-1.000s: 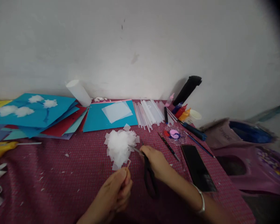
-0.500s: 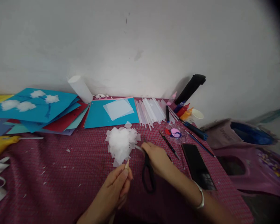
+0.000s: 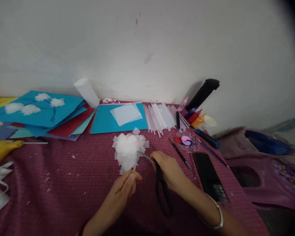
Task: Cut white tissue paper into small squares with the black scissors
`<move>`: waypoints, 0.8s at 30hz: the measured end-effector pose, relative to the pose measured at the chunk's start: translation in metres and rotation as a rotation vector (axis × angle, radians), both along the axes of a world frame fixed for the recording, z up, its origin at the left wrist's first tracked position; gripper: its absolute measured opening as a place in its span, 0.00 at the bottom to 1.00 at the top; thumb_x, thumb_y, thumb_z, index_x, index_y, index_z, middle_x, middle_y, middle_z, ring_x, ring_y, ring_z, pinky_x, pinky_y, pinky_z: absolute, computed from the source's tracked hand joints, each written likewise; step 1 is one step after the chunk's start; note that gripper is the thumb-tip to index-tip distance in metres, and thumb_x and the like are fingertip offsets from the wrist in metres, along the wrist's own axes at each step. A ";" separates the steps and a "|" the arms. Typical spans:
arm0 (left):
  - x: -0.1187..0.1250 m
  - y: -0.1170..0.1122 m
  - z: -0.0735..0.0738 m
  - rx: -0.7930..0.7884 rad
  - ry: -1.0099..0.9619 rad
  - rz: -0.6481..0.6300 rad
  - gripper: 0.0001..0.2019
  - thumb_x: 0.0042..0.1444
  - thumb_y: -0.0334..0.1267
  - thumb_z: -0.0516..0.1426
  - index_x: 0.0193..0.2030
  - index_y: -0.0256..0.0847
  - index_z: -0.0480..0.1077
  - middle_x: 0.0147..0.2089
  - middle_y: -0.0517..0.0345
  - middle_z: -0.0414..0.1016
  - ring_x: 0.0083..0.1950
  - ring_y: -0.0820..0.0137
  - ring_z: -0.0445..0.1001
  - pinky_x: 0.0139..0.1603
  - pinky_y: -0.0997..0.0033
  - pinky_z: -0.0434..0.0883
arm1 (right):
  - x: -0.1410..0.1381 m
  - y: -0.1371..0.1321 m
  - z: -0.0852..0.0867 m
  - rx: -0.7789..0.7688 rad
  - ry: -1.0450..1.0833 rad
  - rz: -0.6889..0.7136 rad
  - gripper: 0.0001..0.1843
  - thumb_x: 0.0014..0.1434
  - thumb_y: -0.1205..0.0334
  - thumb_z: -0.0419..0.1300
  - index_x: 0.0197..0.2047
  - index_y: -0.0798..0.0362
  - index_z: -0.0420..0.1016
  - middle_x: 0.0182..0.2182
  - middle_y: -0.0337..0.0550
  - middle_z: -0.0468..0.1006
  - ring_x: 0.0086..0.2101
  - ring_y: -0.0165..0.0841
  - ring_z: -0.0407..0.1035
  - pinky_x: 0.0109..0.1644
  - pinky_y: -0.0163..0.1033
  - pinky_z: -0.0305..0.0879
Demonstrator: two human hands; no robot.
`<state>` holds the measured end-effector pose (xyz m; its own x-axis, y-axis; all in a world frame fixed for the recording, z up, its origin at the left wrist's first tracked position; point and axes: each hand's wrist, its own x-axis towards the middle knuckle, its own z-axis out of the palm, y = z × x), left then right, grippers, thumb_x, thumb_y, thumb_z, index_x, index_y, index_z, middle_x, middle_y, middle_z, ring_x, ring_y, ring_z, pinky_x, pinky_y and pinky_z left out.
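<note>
My left hand (image 3: 124, 185) is closed around a thin, pale wooden stick (image 3: 134, 168), its tip poking up past the thumb at the lower edge of a fluffy white pile of small paper squares (image 3: 128, 150). Whether the stick touches the pile I cannot tell. In my right hand (image 3: 168, 168) is a pair of black-handled scissors (image 3: 160, 186), gripped near the middle rather than by the finger loops. One blade points left and reaches over the pile's right side. The loops hang toward me.
Blue sheets (image 3: 100, 123) with translucent white squares (image 3: 126, 114) lie behind the pile, beside white strips (image 3: 159, 118). To the right are a paint palette (image 3: 186, 141), a brush (image 3: 179, 152) and a phone (image 3: 210, 177). A yellow glue gun (image 3: 5, 150) lies left.
The scissors have shifted so the blade reaches further left over the white pile, with the handles swung right. My left hand has turned slightly, and less of the stick's tip shows.
</note>
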<state>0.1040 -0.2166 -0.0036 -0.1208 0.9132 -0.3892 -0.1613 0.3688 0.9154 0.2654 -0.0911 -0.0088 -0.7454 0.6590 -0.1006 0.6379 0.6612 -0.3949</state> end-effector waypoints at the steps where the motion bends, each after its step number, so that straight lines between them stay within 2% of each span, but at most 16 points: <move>1: -0.002 0.001 0.000 0.003 0.005 0.000 0.15 0.59 0.50 0.51 0.33 0.41 0.69 0.21 0.65 0.57 0.23 0.73 0.56 0.22 0.75 0.57 | 0.001 -0.003 0.002 -0.008 0.011 0.013 0.11 0.60 0.74 0.49 0.43 0.53 0.66 0.36 0.44 0.73 0.35 0.34 0.67 0.37 0.36 0.56; 3: -0.007 0.003 -0.001 0.003 0.006 -0.006 0.15 0.60 0.48 0.51 0.32 0.41 0.70 0.22 0.64 0.59 0.24 0.72 0.59 0.23 0.75 0.60 | 0.000 -0.013 0.006 -0.020 0.020 0.047 0.11 0.58 0.74 0.51 0.42 0.52 0.66 0.36 0.42 0.73 0.35 0.34 0.67 0.36 0.36 0.55; 6: -0.011 0.006 -0.006 -0.011 0.025 0.030 0.10 0.54 0.47 0.57 0.30 0.43 0.71 0.24 0.60 0.66 0.28 0.69 0.65 0.28 0.74 0.67 | -0.008 -0.026 0.010 -0.024 -0.012 0.112 0.10 0.55 0.72 0.54 0.40 0.52 0.67 0.35 0.43 0.74 0.33 0.35 0.67 0.33 0.37 0.54; 9: -0.007 0.005 -0.008 -0.026 0.044 0.070 0.09 0.50 0.47 0.60 0.32 0.45 0.72 0.30 0.57 0.71 0.35 0.66 0.69 0.34 0.72 0.71 | -0.015 -0.026 0.007 -0.021 -0.057 0.135 0.10 0.54 0.71 0.56 0.40 0.52 0.68 0.35 0.43 0.74 0.32 0.36 0.67 0.32 0.38 0.53; 13: 0.003 -0.002 -0.012 -0.040 0.054 0.051 0.14 0.55 0.51 0.56 0.35 0.43 0.71 0.30 0.56 0.71 0.33 0.68 0.70 0.34 0.72 0.71 | -0.012 -0.009 -0.001 -0.012 -0.044 0.039 0.12 0.57 0.74 0.52 0.42 0.52 0.68 0.35 0.44 0.74 0.33 0.35 0.69 0.33 0.37 0.54; 16: 0.005 -0.003 -0.017 -0.044 0.099 0.083 0.16 0.56 0.53 0.55 0.36 0.41 0.71 0.31 0.56 0.72 0.33 0.68 0.71 0.36 0.71 0.71 | -0.005 -0.005 0.000 -0.006 -0.025 -0.035 0.13 0.58 0.76 0.49 0.43 0.54 0.67 0.35 0.45 0.74 0.34 0.35 0.69 0.34 0.37 0.56; 20: -0.001 0.005 -0.023 0.021 0.268 0.074 0.13 0.57 0.49 0.56 0.37 0.41 0.71 0.36 0.53 0.75 0.41 0.64 0.72 0.43 0.70 0.70 | -0.008 -0.021 0.008 -0.001 -0.034 0.045 0.12 0.56 0.72 0.54 0.43 0.51 0.68 0.37 0.43 0.75 0.34 0.36 0.70 0.33 0.37 0.56; 22: -0.004 0.007 -0.024 0.087 0.404 0.003 0.11 0.59 0.46 0.53 0.37 0.42 0.70 0.35 0.54 0.75 0.40 0.63 0.73 0.42 0.69 0.69 | -0.012 -0.026 0.009 0.006 -0.064 0.084 0.12 0.53 0.71 0.56 0.42 0.51 0.69 0.36 0.43 0.75 0.33 0.37 0.70 0.33 0.38 0.56; 24: -0.005 0.003 -0.022 0.120 0.537 -0.043 0.11 0.61 0.45 0.51 0.36 0.43 0.69 0.30 0.55 0.75 0.35 0.64 0.73 0.38 0.70 0.68 | -0.013 -0.023 0.006 0.015 -0.082 0.062 0.14 0.53 0.72 0.55 0.43 0.50 0.69 0.36 0.43 0.75 0.34 0.37 0.71 0.34 0.38 0.57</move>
